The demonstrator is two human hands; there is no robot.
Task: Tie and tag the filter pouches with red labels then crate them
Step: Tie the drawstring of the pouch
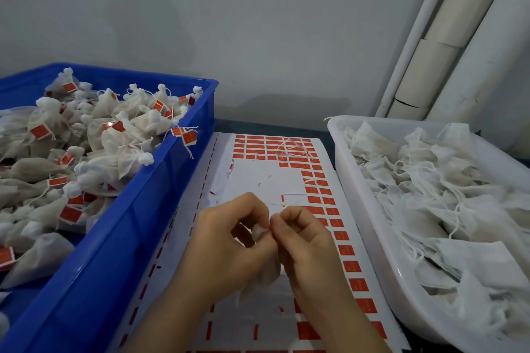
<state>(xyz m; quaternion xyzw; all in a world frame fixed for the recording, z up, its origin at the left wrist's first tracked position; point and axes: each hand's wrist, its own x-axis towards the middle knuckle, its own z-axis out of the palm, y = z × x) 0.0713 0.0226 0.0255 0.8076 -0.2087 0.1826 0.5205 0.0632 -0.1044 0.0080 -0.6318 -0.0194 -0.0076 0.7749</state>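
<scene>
Both hands meet over the middle of a white sheet of red labels [315, 169]. My left hand [226, 241] grips the gathered neck of a white filter pouch [259, 233], whose body hangs mostly hidden below the fingers. My right hand [304, 235] pinches the pouch's thin string at the neck, thumb and forefinger together. A blue crate [137, 226] on the left holds several tied pouches with red tags [40, 132]. A white tray [370, 209] on the right holds a heap of flat untied pouches [447, 195] with loose strings.
The label sheet has a peeled bare patch in its centre, with rows of red labels left along the top and right side. A few loose strings [292, 149] lie on its far end. A grey wall and pale pipes [447, 37] stand behind.
</scene>
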